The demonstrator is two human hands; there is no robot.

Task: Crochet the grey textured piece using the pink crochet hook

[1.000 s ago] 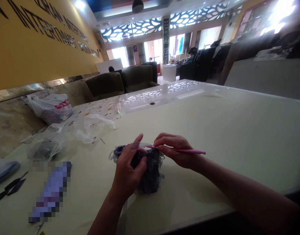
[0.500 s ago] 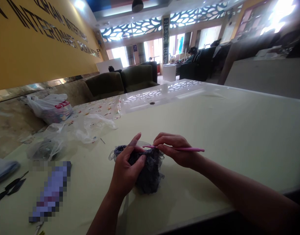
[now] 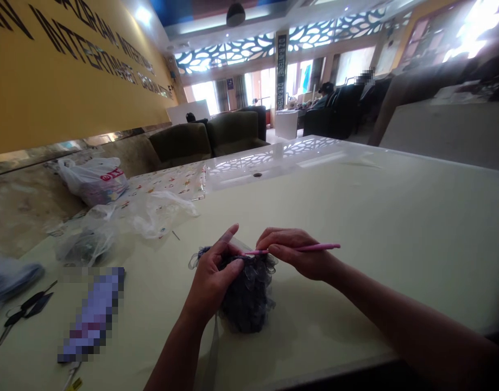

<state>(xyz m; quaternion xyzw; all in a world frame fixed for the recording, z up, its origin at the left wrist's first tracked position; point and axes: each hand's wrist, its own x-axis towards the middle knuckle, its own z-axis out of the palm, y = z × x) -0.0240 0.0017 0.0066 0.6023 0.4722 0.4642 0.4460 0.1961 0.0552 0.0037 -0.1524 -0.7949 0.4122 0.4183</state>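
A dark grey-blue crocheted piece (image 3: 249, 304) with loopy, ribbon-like frills hangs over the near part of the table. My left hand (image 3: 214, 274) grips its upper edge between thumb and fingers, with the index finger raised. Closed around a pink crochet hook (image 3: 320, 247), my right hand (image 3: 294, 250) is at the piece's top right edge. The hook's tip points left, at the upper edge near my left fingers. A sheer grey ribbon (image 3: 212, 347) trails down below my left wrist. The exact loop at the hook's tip is too small to make out.
On the left lie black-handled scissors (image 3: 27, 309), a blurred purple item (image 3: 94, 317), and a clear bag with dark contents (image 3: 86, 244). Farther back are crumpled clear plastic (image 3: 159, 212) and a white carrier bag (image 3: 96, 179). Armchairs (image 3: 233, 130) stand beyond the table (image 3: 375, 217).
The view has shifted slightly, so the surroundings sit a little right and lower. The hook has tilted, its tip now further right along the piece's edge. Both hands keep their holds.
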